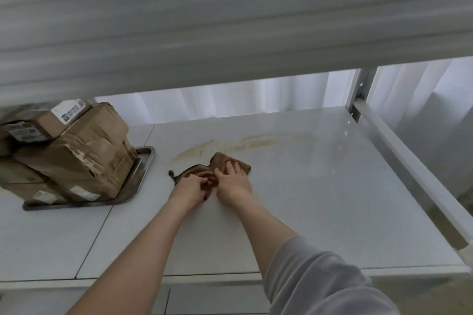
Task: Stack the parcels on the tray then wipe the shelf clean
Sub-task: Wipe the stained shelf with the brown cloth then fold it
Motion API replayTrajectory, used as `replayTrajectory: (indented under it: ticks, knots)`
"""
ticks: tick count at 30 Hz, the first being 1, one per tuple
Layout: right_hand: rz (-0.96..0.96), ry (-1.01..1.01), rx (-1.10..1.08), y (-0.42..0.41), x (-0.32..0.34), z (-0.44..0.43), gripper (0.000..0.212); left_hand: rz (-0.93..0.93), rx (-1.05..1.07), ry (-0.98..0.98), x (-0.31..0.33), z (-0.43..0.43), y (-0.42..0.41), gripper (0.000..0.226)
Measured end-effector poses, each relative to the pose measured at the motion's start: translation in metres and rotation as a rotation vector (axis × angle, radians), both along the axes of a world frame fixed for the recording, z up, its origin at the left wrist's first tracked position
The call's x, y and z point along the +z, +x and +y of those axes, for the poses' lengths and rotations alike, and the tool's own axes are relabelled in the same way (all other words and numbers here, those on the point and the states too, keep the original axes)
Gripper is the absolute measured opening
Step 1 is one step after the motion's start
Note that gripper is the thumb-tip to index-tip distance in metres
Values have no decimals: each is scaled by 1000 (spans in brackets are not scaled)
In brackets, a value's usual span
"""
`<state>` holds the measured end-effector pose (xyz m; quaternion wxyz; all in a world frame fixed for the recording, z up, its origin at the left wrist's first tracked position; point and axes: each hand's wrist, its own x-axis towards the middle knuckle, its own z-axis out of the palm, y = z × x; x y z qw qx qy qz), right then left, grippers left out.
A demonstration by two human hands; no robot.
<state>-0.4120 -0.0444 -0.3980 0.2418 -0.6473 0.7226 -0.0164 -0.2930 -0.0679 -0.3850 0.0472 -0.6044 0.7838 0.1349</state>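
Shelf (307, 199) wiping: cloth (222, 161) gripped by left hand (190, 188), pressed under flat right hand (234, 179); best swept firmly over brown smear (256, 142) just beyond.

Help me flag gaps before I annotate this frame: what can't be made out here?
Head view:
- parcels: the stack is cut off by the left edge, so the count is unclear.
- label on the top parcel: print too small to read.
- tray: mostly covered by the parcels.
- cloth: its middle is hidden under the left hand and right hand.
- upper shelf: motion-blurred, and it blocks whatever lies behind it.
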Motion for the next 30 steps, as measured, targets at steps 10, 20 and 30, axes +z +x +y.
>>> replayTrajectory:
  ticks: [10,20,30]
  knots:
    - [-99,-75,-84,-44,13,49,43,23,-85,49,10,52,-27,41]
    - [62,-113,-294,-79,13,99,40,190,-147,143,10,104,-52,37]
    - [-39,-153,-396,-104,32,133,30,217,55,-4,29,113,-24,41]
